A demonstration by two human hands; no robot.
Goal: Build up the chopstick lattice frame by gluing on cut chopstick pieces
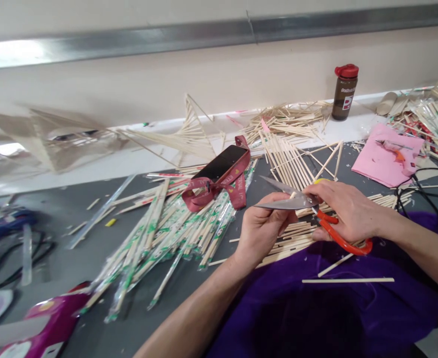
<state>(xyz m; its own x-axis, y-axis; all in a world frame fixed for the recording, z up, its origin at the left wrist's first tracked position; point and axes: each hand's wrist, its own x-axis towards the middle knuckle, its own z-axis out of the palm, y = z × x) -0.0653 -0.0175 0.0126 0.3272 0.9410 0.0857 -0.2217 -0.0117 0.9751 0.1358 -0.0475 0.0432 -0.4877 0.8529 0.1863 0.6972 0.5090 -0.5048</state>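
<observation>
My right hand [348,209] is closed around the orange handles of a pair of scissors [295,203], whose metal blades are parted and point left. Between those blades a short pale bit of a wooden stick [292,195] shows. My left hand [262,226] pinches that stick beside the lower blade; its fingers hide most of it. Loose sticks [291,238] lie on the grey table just beneath both hands. Two more, one of them a straight stick [348,280], rest on the purple cloth [398,308] over my lap.
Wrapped chopsticks [177,233] pile up to the left, with a phone [221,163] and red lanyard [237,181] on top. Stick frameworks [286,159] stand behind my hands. A bottle [345,94], a glue gun [398,149] on pink cloth [372,159] and a blue tool [8,226] flank them.
</observation>
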